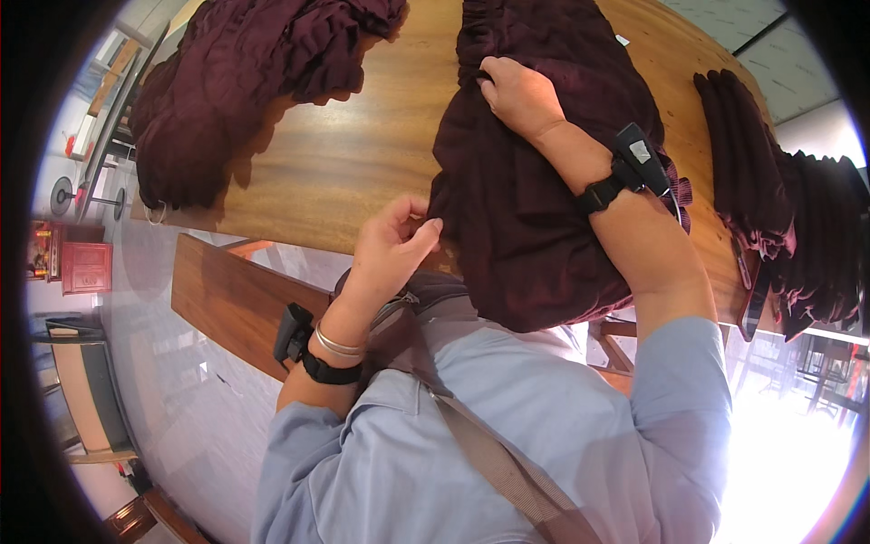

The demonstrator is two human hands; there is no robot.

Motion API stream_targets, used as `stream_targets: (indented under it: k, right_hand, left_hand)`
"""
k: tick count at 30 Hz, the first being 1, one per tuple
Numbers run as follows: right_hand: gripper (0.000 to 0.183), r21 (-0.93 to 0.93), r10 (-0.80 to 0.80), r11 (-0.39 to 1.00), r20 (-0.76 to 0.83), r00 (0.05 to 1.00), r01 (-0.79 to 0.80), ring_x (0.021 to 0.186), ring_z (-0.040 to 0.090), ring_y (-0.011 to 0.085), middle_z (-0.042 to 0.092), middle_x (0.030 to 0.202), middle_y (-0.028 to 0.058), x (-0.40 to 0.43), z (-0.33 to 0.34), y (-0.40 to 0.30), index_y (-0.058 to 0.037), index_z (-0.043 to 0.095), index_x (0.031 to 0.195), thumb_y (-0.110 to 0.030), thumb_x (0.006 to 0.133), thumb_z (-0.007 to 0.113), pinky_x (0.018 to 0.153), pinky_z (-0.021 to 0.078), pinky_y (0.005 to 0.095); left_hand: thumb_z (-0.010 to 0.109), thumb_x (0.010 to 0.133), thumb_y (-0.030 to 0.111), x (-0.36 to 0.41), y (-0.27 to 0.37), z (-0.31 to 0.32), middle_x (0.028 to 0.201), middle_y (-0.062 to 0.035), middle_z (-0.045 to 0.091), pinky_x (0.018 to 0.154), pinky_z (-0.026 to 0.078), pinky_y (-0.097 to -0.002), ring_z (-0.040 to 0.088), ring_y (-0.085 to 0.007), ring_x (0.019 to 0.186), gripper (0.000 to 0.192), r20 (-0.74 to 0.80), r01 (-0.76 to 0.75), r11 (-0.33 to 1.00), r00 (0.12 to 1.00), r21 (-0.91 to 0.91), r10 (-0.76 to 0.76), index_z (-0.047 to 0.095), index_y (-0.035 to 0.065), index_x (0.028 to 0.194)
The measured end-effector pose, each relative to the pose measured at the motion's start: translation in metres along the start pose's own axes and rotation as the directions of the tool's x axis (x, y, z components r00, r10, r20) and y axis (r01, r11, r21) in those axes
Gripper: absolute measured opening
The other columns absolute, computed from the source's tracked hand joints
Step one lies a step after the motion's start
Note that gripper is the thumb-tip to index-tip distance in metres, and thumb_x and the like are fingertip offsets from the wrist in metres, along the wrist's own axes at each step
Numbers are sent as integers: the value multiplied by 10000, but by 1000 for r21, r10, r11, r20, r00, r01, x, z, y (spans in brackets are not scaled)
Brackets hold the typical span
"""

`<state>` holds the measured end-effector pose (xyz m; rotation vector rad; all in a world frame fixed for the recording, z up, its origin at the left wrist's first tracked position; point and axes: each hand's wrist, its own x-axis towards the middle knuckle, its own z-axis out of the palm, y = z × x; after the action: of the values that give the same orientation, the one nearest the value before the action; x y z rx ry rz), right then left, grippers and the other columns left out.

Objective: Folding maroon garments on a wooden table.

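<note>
A dark maroon gathered cloth [530,204] lies before me on a wooden table [340,156], its near end hanging over the front edge. My right hand [520,95] is closed on a fold at the cloth's upper left edge, by the gathered band. Lower down, at the left edge of the same cloth, is my left hand [401,238], thumb and fingers curled; whether they pinch the fabric cannot be told. Both wrists carry black straps with small devices, and the left also has a silvery bangle.
Another maroon cloth heap [224,109] lies at the table's left. Folded maroon cloths [747,163] are stacked at the right, with a dark flat object [753,306] beside them at the edge. A wooden bench [238,292] stands below the table at left.
</note>
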<state>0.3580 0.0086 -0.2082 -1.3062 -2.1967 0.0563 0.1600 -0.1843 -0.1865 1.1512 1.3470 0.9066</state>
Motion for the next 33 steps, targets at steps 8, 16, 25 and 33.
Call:
stream_targets:
  k: [8,16,25,33]
  right_hand:
    - [191,39,-6,999,-6,1000,6,895,627,361,643,939,160,-1,-1,2,-57,591,972,-229,898,551,767,508,452]
    - [195,61,6,998,-26,1000,-4,898,611,344,628,941,135,-3,1,1,-74,595,986,-245,903,548,766,491,440]
    - [211,71,14,997,-4,1000,-14,911,611,351,628,952,136,-2,-1,1,-71,600,997,-253,905,545,781,490,446]
    - [218,70,26,997,0,1000,-26,915,613,341,627,950,129,-3,1,4,-76,606,1002,-264,901,561,787,493,436]
  left_hand:
    - [691,865,184,60,5,-3,926,-53,579,637,426,-227,518,-92,745,285,-21,-367,755,893,543,450,597,1,1062]
    - [628,939,193,68,13,18,877,34,530,644,388,-203,451,-33,739,215,50,-270,963,962,-5,269,576,47,1088]
    - [624,929,109,38,22,28,986,2,536,793,406,-202,476,-50,899,354,39,-288,957,957,21,287,493,61,1254]
    - [708,781,59,-9,33,23,976,-127,587,763,480,-351,567,-256,821,524,179,-372,682,924,629,339,478,34,1251]
